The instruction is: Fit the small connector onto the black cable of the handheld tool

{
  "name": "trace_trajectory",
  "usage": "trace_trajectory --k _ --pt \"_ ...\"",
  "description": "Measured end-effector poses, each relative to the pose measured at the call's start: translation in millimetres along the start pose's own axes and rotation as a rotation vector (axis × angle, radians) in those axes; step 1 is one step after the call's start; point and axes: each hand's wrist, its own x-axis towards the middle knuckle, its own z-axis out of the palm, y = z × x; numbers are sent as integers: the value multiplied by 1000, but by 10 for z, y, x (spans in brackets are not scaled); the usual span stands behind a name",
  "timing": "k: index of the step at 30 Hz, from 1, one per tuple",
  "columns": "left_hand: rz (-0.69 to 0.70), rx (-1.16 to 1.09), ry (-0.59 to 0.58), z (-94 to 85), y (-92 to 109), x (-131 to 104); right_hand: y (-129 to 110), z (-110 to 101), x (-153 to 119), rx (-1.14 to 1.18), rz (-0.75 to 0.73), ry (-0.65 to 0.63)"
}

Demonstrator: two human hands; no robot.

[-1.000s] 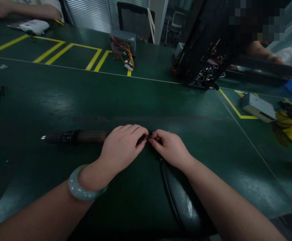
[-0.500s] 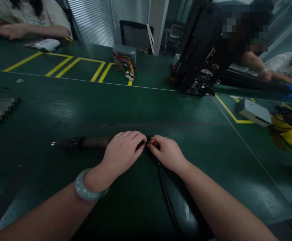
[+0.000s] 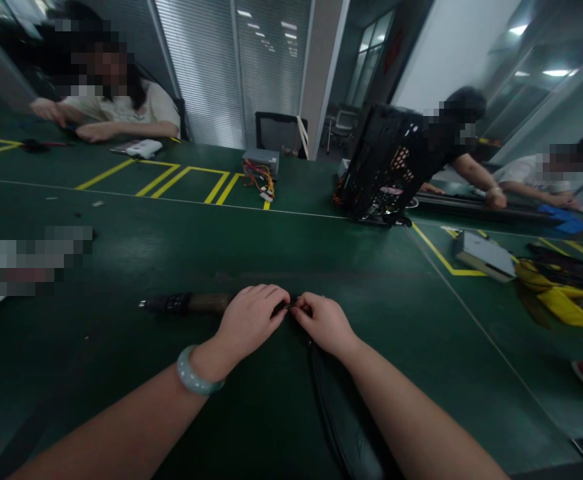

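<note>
A dark electric screwdriver (image 3: pixel 205 304) lies sideways on the green table, its metal tip pointing left. My left hand (image 3: pixel 252 315), with a pale bangle at the wrist, is closed over the tool's rear end from above. Close beside it, my right hand (image 3: pixel 327 324) pinches at the black cable's end, thumb against forefinger. The fingertips of both hands almost meet at the back of the tool, and the small joint between them is mostly hidden. From under my right hand the black cable (image 3: pixel 325 403) runs down toward the table's near edge.
A power supply (image 3: pixel 261 160) with coloured wires stands at the back; a black computer case (image 3: pixel 381 167) leans right of it. Another grey box (image 3: pixel 484 255) and a yellow bag (image 3: pixel 566 297) lie at right. A blurred-out item (image 3: pixel 36 257) is at left. Several people work across the table.
The view has tilted up and shifted left, so more of the room and the people shows. Both hands keep the same hold at the screwdriver's rear end.
</note>
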Motion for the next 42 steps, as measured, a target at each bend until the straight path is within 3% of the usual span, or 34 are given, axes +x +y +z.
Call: trace_trajectory --k 24,29,36,42 --pt "39 7 41 -59 73 -116 -30 77 -100 -66 -45 119" --pt "63 13 48 -85 100 -185 -100 94 -130 -190 -56 142" --pt "61 -6 46 -111 63 -245 -229 98 -161 -459 -164 282" --pt "94 -25 58 -116 31 -249 -261 94 -81 -470 -228 312"
